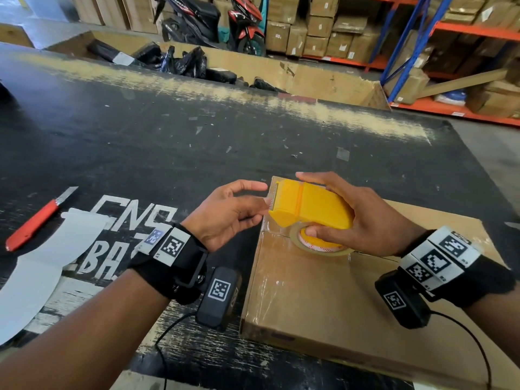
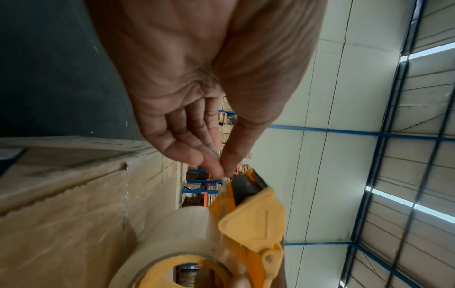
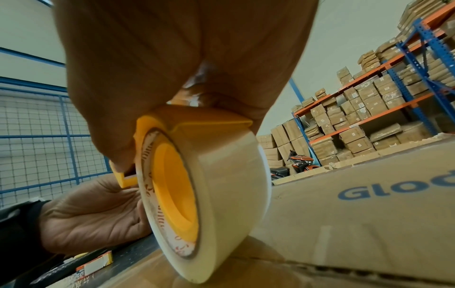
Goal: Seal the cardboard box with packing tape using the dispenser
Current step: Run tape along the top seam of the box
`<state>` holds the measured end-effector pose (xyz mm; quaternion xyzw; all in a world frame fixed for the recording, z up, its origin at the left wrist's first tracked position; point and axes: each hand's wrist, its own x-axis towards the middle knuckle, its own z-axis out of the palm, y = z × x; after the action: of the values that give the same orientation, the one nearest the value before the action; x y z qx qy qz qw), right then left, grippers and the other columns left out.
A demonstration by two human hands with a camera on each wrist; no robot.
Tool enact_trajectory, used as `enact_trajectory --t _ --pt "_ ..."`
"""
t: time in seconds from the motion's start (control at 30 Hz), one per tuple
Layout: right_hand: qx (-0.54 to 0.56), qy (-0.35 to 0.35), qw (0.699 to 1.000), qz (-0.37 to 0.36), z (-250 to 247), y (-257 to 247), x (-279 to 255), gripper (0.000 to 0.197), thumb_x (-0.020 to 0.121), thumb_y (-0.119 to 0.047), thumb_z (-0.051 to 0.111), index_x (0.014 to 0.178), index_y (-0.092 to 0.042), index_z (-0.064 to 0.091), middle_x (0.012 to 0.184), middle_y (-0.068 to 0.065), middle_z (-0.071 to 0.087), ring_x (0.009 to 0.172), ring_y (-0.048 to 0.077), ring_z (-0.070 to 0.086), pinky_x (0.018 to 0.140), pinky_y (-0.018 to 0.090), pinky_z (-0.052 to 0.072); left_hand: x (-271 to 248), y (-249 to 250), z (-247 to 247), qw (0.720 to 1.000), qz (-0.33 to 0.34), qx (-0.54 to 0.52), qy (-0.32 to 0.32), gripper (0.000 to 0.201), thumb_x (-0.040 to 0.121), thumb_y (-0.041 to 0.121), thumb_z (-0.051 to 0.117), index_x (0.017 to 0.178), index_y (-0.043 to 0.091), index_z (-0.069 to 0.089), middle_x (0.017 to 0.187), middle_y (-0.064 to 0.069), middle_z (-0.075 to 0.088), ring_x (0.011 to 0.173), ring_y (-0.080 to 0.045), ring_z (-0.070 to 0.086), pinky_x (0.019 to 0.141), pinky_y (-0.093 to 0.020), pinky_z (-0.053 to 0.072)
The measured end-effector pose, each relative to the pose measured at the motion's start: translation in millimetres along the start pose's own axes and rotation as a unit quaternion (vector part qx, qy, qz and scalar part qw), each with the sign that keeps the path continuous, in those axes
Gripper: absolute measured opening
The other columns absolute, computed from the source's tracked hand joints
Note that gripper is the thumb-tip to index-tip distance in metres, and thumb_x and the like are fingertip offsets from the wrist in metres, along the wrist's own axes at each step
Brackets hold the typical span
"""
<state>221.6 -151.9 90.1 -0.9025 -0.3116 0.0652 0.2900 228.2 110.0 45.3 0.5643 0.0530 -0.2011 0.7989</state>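
Observation:
A flat cardboard box (image 1: pixel 309 299) lies on the black table (image 1: pixel 140 136), with glossy clear tape over its left end. My right hand (image 1: pixel 305 204) grips the yellow tape dispenser (image 1: pixel 323 209) from above, over the box's far left corner. Its roll of clear tape (image 1: pixel 318 247) rests edge-down on the box top. My left hand (image 1: pixel 263 201) is at the dispenser's toothed blade. In the left wrist view, thumb and fingertip (image 2: pixel 222 169) pinch the tape's free end beside the dispenser (image 2: pixel 253 220). The right wrist view shows the roll (image 3: pixel 221 185) on the box (image 3: pixel 369 214).
A red utility knife (image 1: pixel 33 220) and a curved white sheet (image 1: pixel 42 266) lie on the table to the left. Behind the table stands a large cardboard bin (image 1: pixel 309 77) with black parcels. Motorbikes (image 1: pixel 244 26) and racks of boxes (image 1: pixel 450 38) fill the background.

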Motion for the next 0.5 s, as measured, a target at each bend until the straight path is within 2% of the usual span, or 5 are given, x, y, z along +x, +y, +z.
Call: enact_trajectory --t 0.1,0.17,0.27,0.37,0.5 --pt "-0.014 -0.012 0.999 -0.030 -1 -2 1 0.082 0.085 -0.059 0.068 0.155 -0.048 0.028 0.136 -0.023 0.057 0.112 0.004 0.060 0.087 0.027 0.052 1 0 -6 1.000 0.007 0.017 0.011 0.065 0.063 0.013 0.080 0.125 0.009 0.061 0.089 -0.008 0.078 0.072 -0.013 0.071 0.068 -0.025 0.055" --pt "-0.036 -0.012 0.999 -0.037 -2 -4 3 0.078 0.086 -0.060 0.066 0.154 -0.049 0.030 0.114 -0.032 0.058 0.098 -0.005 0.057 0.078 0.014 0.043 0 -1 -8 1.000 0.008 0.023 0.016 0.060 0.065 0.011 0.080 0.122 0.011 0.061 0.090 -0.010 0.078 0.072 -0.015 0.071 0.070 -0.027 0.055" --pt "-0.052 -0.025 0.998 -0.038 -6 -4 5 0.074 0.086 -0.061 0.063 0.153 -0.052 0.033 0.096 -0.028 0.053 0.086 0.000 0.056 0.071 0.015 0.040 -1 -2 -10 0.999 0.012 0.026 0.027 0.043 0.079 0.001 0.075 0.117 0.011 0.059 0.090 -0.012 0.078 0.073 -0.016 0.071 0.074 -0.028 0.054" --pt "-0.062 -0.044 0.996 -0.037 -13 -1 2 0.071 0.085 -0.060 0.063 0.150 -0.057 0.034 0.094 -0.027 0.055 0.083 0.003 0.057 0.069 0.016 0.041 0 -4 -22 0.998 0.012 0.023 0.057 0.044 0.081 -0.002 0.075 0.120 0.009 0.057 0.089 -0.011 0.078 0.074 -0.017 0.070 0.074 -0.028 0.054" --pt "-0.082 -0.088 0.992 -0.032 -24 -5 1 0.070 0.086 -0.062 0.062 0.149 -0.061 0.032 0.105 -0.049 0.050 0.092 -0.011 0.056 0.074 0.007 0.041 2 -13 -36 0.997 0.000 0.023 0.070 0.047 0.080 -0.002 0.077 0.120 0.009 0.055 0.088 -0.013 0.075 0.075 -0.018 0.071 0.070 -0.024 0.056"
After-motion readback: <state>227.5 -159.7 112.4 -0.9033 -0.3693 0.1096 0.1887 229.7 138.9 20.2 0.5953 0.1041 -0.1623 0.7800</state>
